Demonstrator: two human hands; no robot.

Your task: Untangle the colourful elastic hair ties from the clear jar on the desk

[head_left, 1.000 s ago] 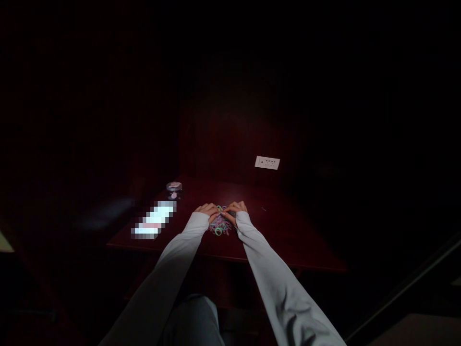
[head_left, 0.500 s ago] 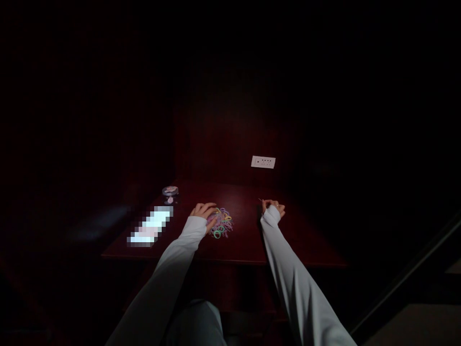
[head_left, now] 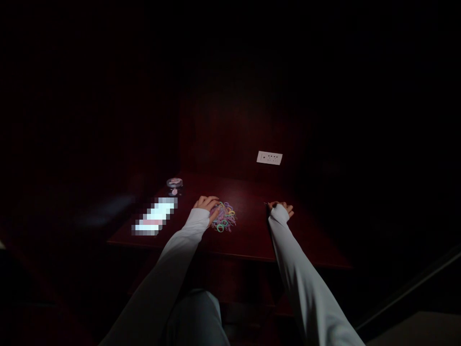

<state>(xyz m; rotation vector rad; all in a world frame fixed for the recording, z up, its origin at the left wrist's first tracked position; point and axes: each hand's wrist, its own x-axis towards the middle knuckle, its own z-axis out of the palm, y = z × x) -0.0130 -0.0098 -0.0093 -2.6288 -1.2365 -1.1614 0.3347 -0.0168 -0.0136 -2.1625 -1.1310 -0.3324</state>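
Observation:
A small heap of colourful hair ties (head_left: 226, 222), mostly purple with some green and yellow, lies on the dark red wooden table (head_left: 248, 242). At the heap's left edge rests my left hand (head_left: 206, 204), its fingers apart and curved over the nearest ties. My right hand (head_left: 282, 208) is on the table well to the right of the heap, fingers curled in. A tiny thin bit shows at its fingertips, too small and dark to name.
A clear round jar (head_left: 175, 186) with a pinkish lid stands at the back left. In front of it lies a bright blurred-out rectangle (head_left: 155, 216). A white socket plate (head_left: 269, 157) sits on the back wall. The surroundings are very dark.
The whole view has shifted slightly, so the table's things appear higher and further right. My right hand looks turned a little lower; my left hand stays by the heap.

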